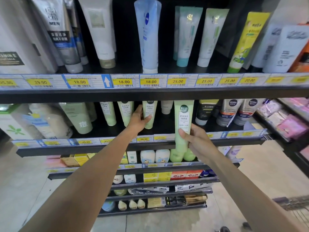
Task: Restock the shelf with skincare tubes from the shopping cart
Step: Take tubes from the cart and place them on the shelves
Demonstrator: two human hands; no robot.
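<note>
So the spot to aim for is the dark gap on the second shelf [167, 129], and I'll use the price rail [143, 139] along that shelf's front edge as the reference for everything.

The right hand [197, 141] is wrapped round the lower part of a pale green tube [184, 121], thumb on the front, fingers behind. The tube is upright, cap end down, and sits in front of the rail with its cap dipping below it, so it isn't on the shelf yet. The left hand [141, 118] is above and behind the rail, fingers curled around a matching green tube in the row [149, 114], which looks like it's being steadied or nudged leftward.

If I were doing this step, I'd lift the held tube enough for the cap to clear the rail, then push it straight back into the gap just right of the one the left hand has. Keep the label facing out like its neighbours. Hold the left one until the new tube stands, since these lean and could domino. The black tube [204, 113] further right along the rail is close, so don't swing wide.

The cart [294, 205] barely shows at bottom right.
</note>
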